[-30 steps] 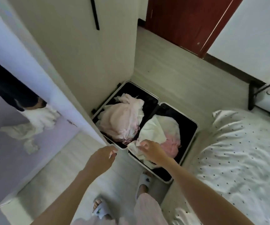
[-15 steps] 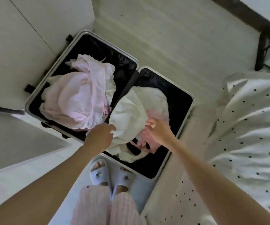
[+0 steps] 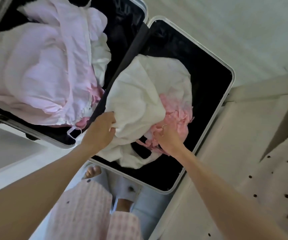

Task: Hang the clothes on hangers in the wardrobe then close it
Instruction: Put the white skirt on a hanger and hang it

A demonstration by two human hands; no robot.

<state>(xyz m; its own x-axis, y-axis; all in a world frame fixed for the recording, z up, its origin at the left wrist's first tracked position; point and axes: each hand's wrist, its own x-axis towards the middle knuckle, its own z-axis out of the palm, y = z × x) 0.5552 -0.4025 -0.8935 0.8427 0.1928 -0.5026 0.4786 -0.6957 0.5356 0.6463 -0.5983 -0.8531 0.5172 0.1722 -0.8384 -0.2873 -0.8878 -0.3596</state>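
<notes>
Open suitcase, frame centre: white garment heaped over pink garment. Left hand pinches the white fabric's edge; right hand curls into the pink cloth beside it, evidently to lift one piece free for hanging.

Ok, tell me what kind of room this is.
Most likely a bedroom. An open suitcase full of clothes lies on the floor, polka-dot bedding sits right beside it, and the person is barefoot in slippers and pyjama-like trousers.
</notes>
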